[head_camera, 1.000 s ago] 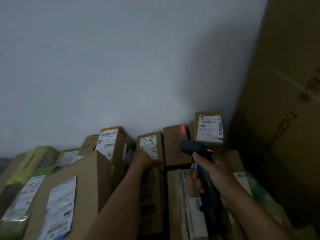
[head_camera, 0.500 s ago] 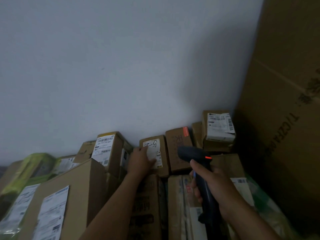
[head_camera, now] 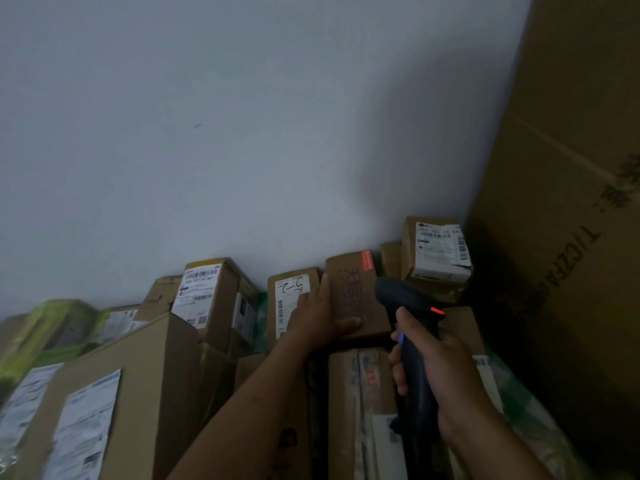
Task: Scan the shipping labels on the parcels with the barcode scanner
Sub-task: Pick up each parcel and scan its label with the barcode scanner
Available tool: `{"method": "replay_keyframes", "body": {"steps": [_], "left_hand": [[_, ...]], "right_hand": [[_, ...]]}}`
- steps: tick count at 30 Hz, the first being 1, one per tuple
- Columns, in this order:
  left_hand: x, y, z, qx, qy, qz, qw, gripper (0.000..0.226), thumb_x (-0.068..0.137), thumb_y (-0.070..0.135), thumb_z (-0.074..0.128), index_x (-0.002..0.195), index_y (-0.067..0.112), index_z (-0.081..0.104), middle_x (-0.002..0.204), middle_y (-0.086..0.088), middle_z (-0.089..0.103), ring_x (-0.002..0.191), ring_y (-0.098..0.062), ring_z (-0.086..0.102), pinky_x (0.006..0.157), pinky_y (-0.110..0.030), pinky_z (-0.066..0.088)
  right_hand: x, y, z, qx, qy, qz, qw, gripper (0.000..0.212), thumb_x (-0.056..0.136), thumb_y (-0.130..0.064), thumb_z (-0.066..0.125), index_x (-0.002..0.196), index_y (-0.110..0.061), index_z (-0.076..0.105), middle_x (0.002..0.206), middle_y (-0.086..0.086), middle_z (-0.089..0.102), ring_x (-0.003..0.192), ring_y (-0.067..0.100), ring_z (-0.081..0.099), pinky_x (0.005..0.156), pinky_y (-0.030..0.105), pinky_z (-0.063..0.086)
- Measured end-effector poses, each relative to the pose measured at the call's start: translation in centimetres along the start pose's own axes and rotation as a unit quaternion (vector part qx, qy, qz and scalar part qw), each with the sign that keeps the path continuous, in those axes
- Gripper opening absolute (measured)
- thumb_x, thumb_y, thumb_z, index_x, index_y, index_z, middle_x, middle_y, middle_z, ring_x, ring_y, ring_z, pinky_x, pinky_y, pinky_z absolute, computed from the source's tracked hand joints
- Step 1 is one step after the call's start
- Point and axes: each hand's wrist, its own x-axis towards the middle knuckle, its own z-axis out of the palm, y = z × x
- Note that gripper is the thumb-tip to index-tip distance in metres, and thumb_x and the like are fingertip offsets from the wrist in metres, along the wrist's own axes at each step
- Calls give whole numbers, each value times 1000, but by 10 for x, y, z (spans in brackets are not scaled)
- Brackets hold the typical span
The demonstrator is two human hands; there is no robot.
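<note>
My right hand (head_camera: 436, 368) grips the handle of a dark barcode scanner (head_camera: 405, 306) with a red light on its head, pointed toward the back wall. My left hand (head_camera: 318, 317) holds a small brown box with red printed writing (head_camera: 356, 289), thumb under its front edge and fingers along its left side. To the left of that box stands a small box with a handwritten label (head_camera: 287, 296). Another small box with a white shipping label (head_camera: 436, 251) sits at the back right. A taller labelled box (head_camera: 204, 292) stands further left.
Several cardboard parcels are stacked against a white wall (head_camera: 242, 133). A large brown carton (head_camera: 571, 237) rises at the right. A big box with white labels (head_camera: 104, 410) is at the front left, and green-wrapped packages (head_camera: 45, 327) lie at the far left.
My left hand has left the box with the handwritten label and moved right onto the brown box with red writing, taking hold of it. The scanner has stayed roughly in place.
</note>
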Motion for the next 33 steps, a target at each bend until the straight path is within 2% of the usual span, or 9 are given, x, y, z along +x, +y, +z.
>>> {"method": "replay_keyframes", "body": {"steps": [3,6,8,11,13,18,24,30,33], "left_hand": [[1,-7,-3,56,12,33,998,86,89,61,57,155,41,6,154,-9,34,136,-32,35,107,-48,38],[-1,6,3,35,35,34,998,76,89,63,54,153,37,24,159,-11,24,141,-33,29,110,-47,33],[-1,22,10,-18,41,14,999,92,81,71,57,154,27,23,162,-13,11,146,-33,20,114,-47,29],[-1,43,17,-61,-26,-36,997,130,70,80,62,156,13,-9,161,-17,-22,150,-37,-7,120,-51,15],[-2,50,18,-63,-53,-61,995,139,69,78,66,152,11,-23,157,-18,-31,149,-39,-10,121,-53,14],[-9,49,18,-118,-45,-114,985,143,71,66,75,149,9,-29,158,-23,-5,142,-36,26,111,-43,34],[-17,47,12,-186,21,-155,970,135,68,53,81,155,15,-14,157,-20,10,140,-36,26,107,-44,37],[-44,49,-29,-223,105,-133,960,105,57,53,77,145,17,31,137,-13,39,121,-30,46,96,-45,50],[-75,47,-62,-249,163,-82,951,88,51,52,69,130,17,48,122,-7,48,104,-21,53,79,-33,55]], "right_hand": [[-1,0,1,8,6,-5,1000,59,61,-53,73,90,-3,63,54,7,57,38,16,51,37,24,39],[-3,-1,1,5,16,-29,999,57,61,-54,72,83,-3,63,53,6,57,39,16,51,37,24,39],[-4,-1,1,-7,30,-54,998,55,61,-55,71,73,-2,62,50,7,55,37,16,50,35,24,39],[-6,0,1,-20,45,-87,995,53,58,-57,71,65,-5,61,47,8,54,36,18,49,35,25,39],[-7,1,1,-22,47,-98,994,51,55,-60,70,60,-10,62,47,8,55,36,19,49,37,26,39],[-7,1,1,-30,50,-111,992,49,60,-57,70,57,-9,60,47,8,56,36,20,50,35,27,40],[-8,-4,3,-9,19,-99,995,45,71,-47,71,72,-3,62,53,6,58,39,17,51,36,26,41],[-20,-11,8,-18,-41,-89,995,40,59,-54,73,56,-14,67,56,13,58,40,20,52,38,26,42],[-31,-14,12,12,-77,-77,994,40,64,-49,74,71,-10,69,60,12,60,41,19,52,38,25,43]]}}
